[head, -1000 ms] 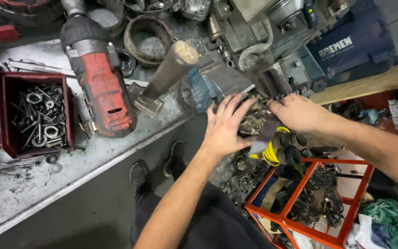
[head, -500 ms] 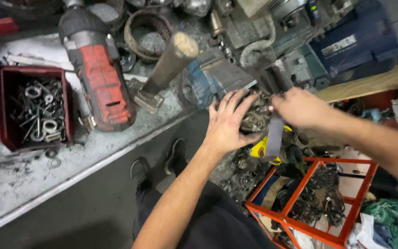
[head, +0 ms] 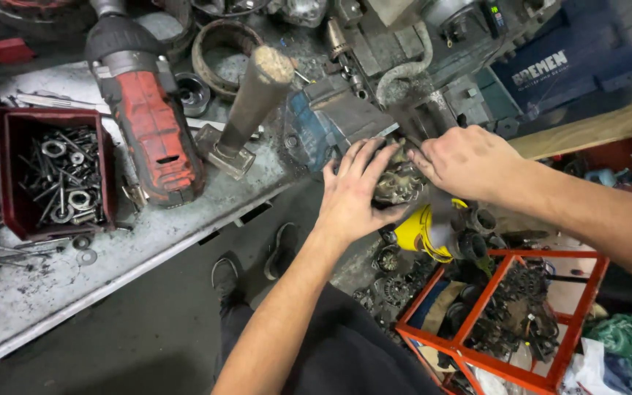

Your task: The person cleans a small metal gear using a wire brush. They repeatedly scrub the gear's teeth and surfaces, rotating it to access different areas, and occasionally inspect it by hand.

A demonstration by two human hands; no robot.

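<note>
My left hand (head: 352, 194) lies with spread fingers around a dark, greasy round metal part (head: 398, 183) at the bench's front edge, right beside the blue vise (head: 323, 124). My right hand (head: 469, 161) is closed over the same part from the right side. A grey bar-like tool (head: 440, 216) hangs blurred below the right hand, and I cannot make out its end. Both forearms reach in from the lower right.
A red and black impact wrench (head: 151, 132) and a wooden-handled mallet (head: 254, 95) lie on the grey bench (head: 111, 256). A red bin (head: 9, 168) of bolts and washers stands at the left. An orange frame crate (head: 477, 358) of parts and a yellow object (head: 415, 234) sit below.
My right hand has shifted slightly left and up onto the part, and the grey tool below it has swung. My left hand has stayed on the part.
</note>
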